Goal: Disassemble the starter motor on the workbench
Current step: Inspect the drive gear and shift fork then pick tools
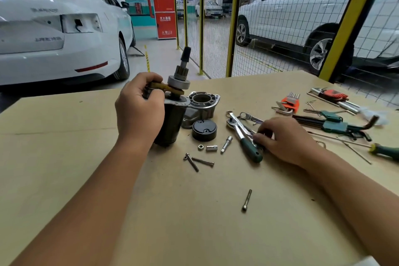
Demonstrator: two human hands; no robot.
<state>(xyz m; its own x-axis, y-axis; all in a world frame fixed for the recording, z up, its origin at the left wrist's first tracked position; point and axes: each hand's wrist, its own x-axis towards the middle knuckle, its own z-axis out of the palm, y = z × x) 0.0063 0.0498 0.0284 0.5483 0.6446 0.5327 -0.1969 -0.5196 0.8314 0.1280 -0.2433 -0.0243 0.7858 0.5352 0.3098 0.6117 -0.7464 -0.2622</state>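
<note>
From the head camera, the starter motor point(170, 119) stands upright on the tan worktop point(64, 157), left of centre, its dark cylindrical body resting on its end and its shaft pointing up. On that shaft sit a pinion gear point(179, 70) and a grey drive collar point(178, 82), with a black cap at the very tip. The left hand point(138, 110) is wrapped around the upper part of the motor, its fingers point(156, 93) closed on a brass-coloured lever point(166, 88) that sticks out just under the collar.

Just beside the motor on its right lies the detached aluminium nose housing point(201, 107), its round opening facing up, and in front of that a black end cap point(204, 130) (two small holes show in its face). Nearer the camera lie a nut point(200, 147), a small socket point(211, 148), an extension bit point(226, 144), two long bolts point(197, 161) touching at one end, and a single bolt point(246, 200) well apart from them.

The right hand point(285, 138) rests palm down on the worktop, its fingers curled over the shaft of a green-handled ratchet point(244, 136); whether they actually grip it or only lie across it I cannot tell, since the fingertips are tucked under. Beyond the hand are hex key sets point(290, 103), and a green screwdriver point(384, 151) at the right edge.
</note>
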